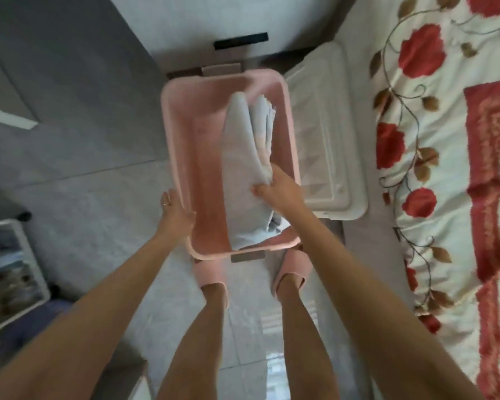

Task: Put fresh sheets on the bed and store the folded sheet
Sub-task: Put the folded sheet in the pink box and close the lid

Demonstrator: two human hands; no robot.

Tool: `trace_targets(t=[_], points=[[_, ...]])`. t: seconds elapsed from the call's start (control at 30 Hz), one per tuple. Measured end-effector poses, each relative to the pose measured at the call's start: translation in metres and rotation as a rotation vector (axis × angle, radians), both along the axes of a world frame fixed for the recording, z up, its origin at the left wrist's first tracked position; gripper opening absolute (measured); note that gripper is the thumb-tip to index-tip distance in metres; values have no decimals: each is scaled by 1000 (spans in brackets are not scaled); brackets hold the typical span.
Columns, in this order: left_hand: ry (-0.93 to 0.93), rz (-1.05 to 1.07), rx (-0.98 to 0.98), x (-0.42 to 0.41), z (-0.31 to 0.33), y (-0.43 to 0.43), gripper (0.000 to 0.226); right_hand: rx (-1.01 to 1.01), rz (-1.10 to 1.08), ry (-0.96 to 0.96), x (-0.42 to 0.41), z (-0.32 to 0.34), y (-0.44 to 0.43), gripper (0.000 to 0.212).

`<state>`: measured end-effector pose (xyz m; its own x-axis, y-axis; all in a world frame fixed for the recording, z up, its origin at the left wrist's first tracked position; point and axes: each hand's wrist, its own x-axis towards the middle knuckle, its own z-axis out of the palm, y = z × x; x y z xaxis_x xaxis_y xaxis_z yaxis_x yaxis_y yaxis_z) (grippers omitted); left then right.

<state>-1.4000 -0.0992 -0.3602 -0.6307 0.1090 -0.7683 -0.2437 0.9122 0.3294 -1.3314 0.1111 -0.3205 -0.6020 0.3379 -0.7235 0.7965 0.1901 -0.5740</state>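
Standing in pink slippers [211,272] whose toes the pink bin [185,140] hides, the person grasps its left rim with the left hand [175,212]. The right hand [280,192] clenches its fingers on the folded sheet [243,168] inside the bin, covering part of the sheet's right edge. Beside the bin lie a white lid [324,134] and the flowered bed [445,212]; a blurred crate [9,269] sits cut off at left.

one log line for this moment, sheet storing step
stage: storing | right hand: grips folded sheet inside pink bin | left hand: holds bin rim | white lid: off, beside bin

Right hand [280,192] on folded sheet [243,168] in pink bin [176,145]
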Motion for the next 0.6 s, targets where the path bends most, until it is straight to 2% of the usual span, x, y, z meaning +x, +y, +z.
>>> trace_targets(t=[0.07,0.2,0.3,0.4,0.5,0.6], points=[[-1,56,-38,4,-20,11,75,-38,5,-22,-10,-25,0,57],[126,59,-134,19,-42,9,73,-258,-134,30,-10,-81,-14,75],[166,12,-153,33,-52,-1,73,-425,-198,-14,-6,-131,-15,60],[232,1,-143,41,-63,-4,73,-405,-112,-111,-9,-171,-13,57],[287,8,-162,39,-70,-5,72,-165,70,-172,-7,-196,-15,77],[283,-18,-229,45,-73,-4,73,453,316,-351,13,-190,-19,80]])
